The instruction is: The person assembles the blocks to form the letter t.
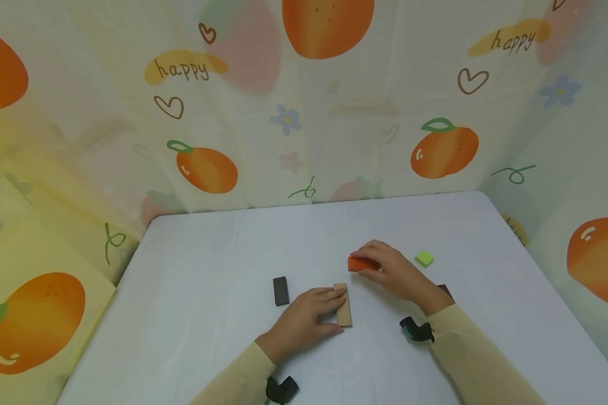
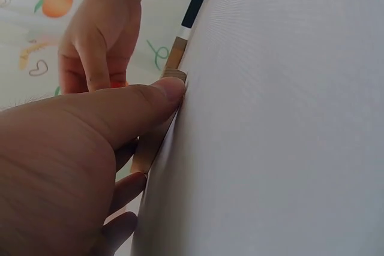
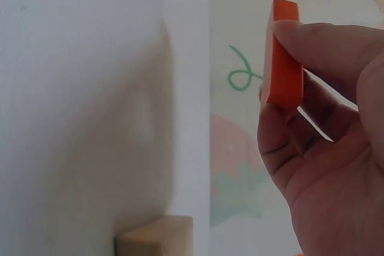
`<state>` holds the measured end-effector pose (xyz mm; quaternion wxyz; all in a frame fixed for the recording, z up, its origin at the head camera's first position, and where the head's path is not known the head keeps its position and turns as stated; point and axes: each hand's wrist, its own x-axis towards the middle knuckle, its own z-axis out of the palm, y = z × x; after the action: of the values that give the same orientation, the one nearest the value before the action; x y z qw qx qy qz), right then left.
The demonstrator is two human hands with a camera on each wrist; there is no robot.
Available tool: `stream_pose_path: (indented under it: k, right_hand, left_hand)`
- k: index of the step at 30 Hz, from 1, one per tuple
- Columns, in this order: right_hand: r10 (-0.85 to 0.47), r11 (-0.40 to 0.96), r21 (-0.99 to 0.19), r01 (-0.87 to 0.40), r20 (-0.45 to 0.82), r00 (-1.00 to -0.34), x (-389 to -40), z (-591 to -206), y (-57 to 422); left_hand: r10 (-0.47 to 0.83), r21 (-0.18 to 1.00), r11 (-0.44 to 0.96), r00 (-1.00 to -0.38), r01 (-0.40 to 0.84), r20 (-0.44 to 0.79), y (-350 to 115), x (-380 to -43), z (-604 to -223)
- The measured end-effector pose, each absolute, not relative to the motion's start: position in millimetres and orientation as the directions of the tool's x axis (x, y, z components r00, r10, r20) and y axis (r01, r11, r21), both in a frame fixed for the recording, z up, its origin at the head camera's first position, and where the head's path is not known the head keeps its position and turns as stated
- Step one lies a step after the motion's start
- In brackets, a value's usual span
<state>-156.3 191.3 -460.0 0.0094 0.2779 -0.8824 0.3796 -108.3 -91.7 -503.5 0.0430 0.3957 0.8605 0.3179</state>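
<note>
My left hand point(image 1: 309, 318) pinches a plain wooden block point(image 1: 343, 309) lying flat on the white table. The left wrist view shows the thumb at one end of this block point(image 2: 157, 142) and fingertips toward the other end. An orange block point(image 1: 361, 264) is held by my right hand point(image 1: 392, 273), to the right of and beyond the wooden block. In the right wrist view, thumb and fingers grip the orange block point(image 3: 285, 58) at opposite ends, raised off the table.
Left of the wooden block lies a dark block point(image 1: 281, 291). A lime-green block point(image 1: 424, 259) sits beyond my right wrist, which partly hides a dark brown block point(image 1: 444, 290). A fruit-patterned cloth point(image 1: 334, 124) hangs behind the white table point(image 1: 208, 253).
</note>
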Motion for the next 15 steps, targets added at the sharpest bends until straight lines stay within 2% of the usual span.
stream_pose_path:
  k: [9,15]
  right_hand:
    - [-0.535,0.583,-0.649,-0.489,0.147,-0.832,-166.7,-479.9,174.6]
    - [-0.524,0.596,-0.664,-0.452,0.106,-0.845,-167.8,-490.3,169.8]
  left_hand:
    - [0.715,0.573,0.479,-0.674,0.665,0.183,-92.7,-109.4,-504.7]
    - [0.718,0.565,0.463,-0.663,0.682,0.213,-93.1,-109.7,-505.4]
